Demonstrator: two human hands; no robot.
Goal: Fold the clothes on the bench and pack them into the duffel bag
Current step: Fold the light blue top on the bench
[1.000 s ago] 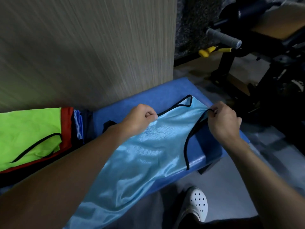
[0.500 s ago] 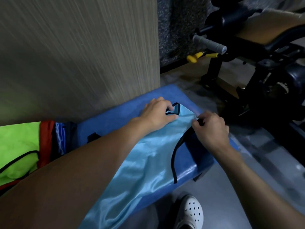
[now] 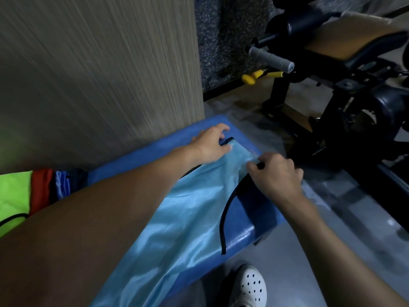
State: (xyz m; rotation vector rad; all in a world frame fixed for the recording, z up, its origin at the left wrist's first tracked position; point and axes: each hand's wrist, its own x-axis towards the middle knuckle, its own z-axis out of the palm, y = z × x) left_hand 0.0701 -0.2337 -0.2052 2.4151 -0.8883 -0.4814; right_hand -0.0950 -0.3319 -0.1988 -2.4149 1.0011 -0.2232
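**Under both hands: one blue vest on the counter**

Between the two hands lies one pale blue vest point(image 3: 177, 218) with black trim, spread lengthwise along the blue counter point(image 3: 137, 159). Its lower part runs back under the left forearm and hangs off the near edge.

The left hand point(image 3: 210, 145) rests on the far end of the vest. Its fingers are loosely curled, and one black-edged strap end is held between thumb and fingers. The right hand point(image 3: 276, 176), just beside it and nearer the counter's end, is curled into a fist. It pinches the second strap where the black trim begins. From that fist the trim curves down across the counter to its near edge.

Well behind the left elbow, four more garments lie stacked on the counter. There is one green garment point(image 3: 11, 196) with a black cord line, one red garment point(image 3: 41, 189), one blue garment point(image 3: 63, 185) and one dark garment point(image 3: 77, 178). Only their edges show.

Beyond the left hand stands a wood-grain wall point(image 3: 99, 74). Past the right hand is one black gym machine point(image 3: 354, 96) with one grey grip point(image 3: 270, 57) and one yellow pin point(image 3: 254, 76). Below the right forearm, one white perforated shoe point(image 3: 250, 284) stands on the grey floor point(image 3: 309, 251).
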